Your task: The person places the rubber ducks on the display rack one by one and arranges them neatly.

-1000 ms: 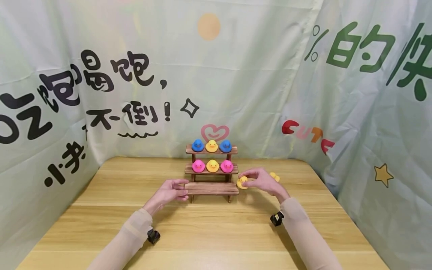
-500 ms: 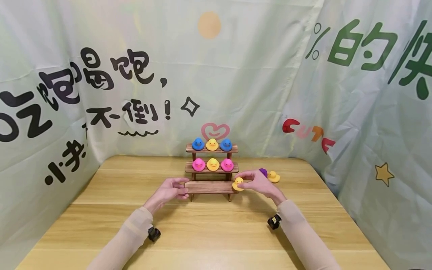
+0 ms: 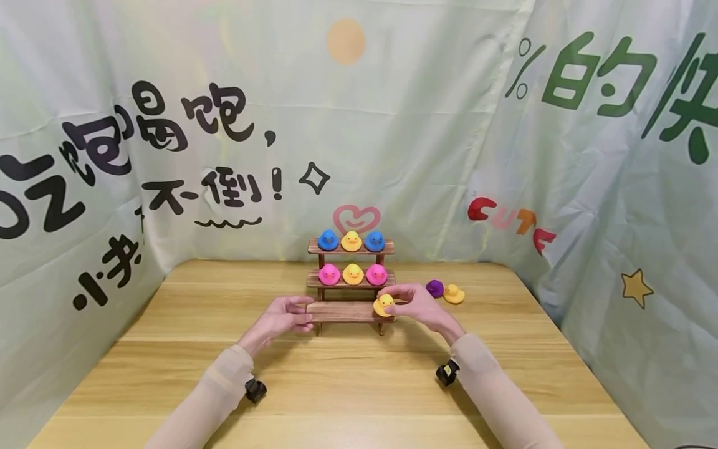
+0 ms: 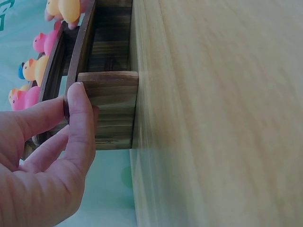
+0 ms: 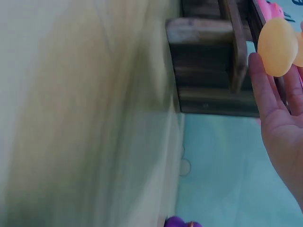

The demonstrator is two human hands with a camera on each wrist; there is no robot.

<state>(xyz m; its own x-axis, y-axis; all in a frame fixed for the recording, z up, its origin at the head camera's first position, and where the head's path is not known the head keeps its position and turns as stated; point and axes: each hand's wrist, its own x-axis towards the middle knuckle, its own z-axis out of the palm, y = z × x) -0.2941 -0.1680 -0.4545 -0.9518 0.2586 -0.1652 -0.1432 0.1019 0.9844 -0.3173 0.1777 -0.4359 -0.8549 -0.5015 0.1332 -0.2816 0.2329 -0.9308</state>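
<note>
A wood-grain table [image 3: 348, 386] is backed by pale printed cloth [image 3: 426, 156] bearing dark and green characters, coloured "CUTE" letters, a heart and a star. To the right, beyond the right hand [image 3: 421, 307], a purple rubber duck [image 3: 434, 289] and a loose yellow rubber duck [image 3: 454, 294] sit close together on the tabletop. That hand covers part of the stand's right end; black wrist cameras [image 3: 255, 391] are worn at both sleeves [image 3: 224, 377]. The three-tier wooden stand [image 3: 344, 310] carries a blue, a yellow and a blue duck on its top shelf [image 3: 313, 247], and a pink, a yellow and a pink duck on its middle shelf [image 3: 311, 280]. The right hand pinches the held yellow duck [image 3: 384, 305] at the right end of the bottom shelf [image 3: 336, 312]; whether it touches the board cannot be told. The left hand [image 3: 279, 318] grips that board's left end between thumb and fingers, so the hands are well apart. In all, nine ducks show: four yellow, two blue, two pink, one purple.
</note>
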